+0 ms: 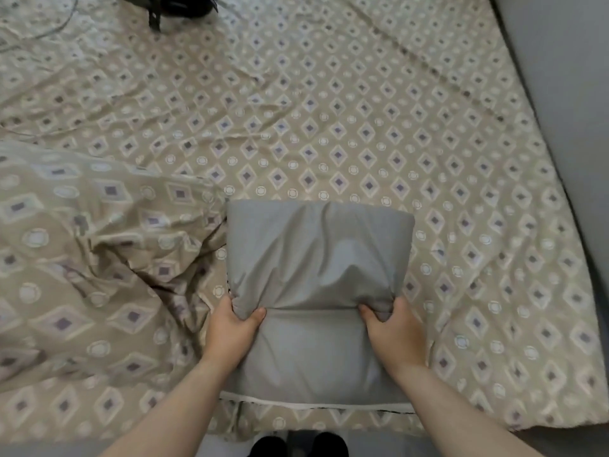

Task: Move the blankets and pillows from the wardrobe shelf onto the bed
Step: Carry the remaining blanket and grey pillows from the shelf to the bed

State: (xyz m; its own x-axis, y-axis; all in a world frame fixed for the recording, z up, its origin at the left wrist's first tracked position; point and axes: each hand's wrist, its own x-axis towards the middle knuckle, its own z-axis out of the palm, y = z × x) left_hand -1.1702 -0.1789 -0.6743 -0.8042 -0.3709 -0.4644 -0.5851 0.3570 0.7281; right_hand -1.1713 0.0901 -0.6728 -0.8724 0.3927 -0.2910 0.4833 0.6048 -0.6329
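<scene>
Two grey pillows lie stacked near the front edge of the bed (pixel 362 103), which is covered by a beige sheet with a diamond pattern. The upper grey pillow (pixel 316 252) sits further in; the lower grey pillow (pixel 309 357) reaches the bed's edge. My left hand (pixel 230 328) pinches the near left corner of the upper pillow. My right hand (pixel 392 331) grips its near right corner. Both thumbs press on top of the fabric.
A crumpled duvet (pixel 82 258) in the same beige pattern is heaped on the left of the bed, touching the pillows. A black object with a strap (pixel 171 8) lies at the far top. A grey wall (pixel 566 94) runs along the right. Dark footwear (pixel 296 446) shows below.
</scene>
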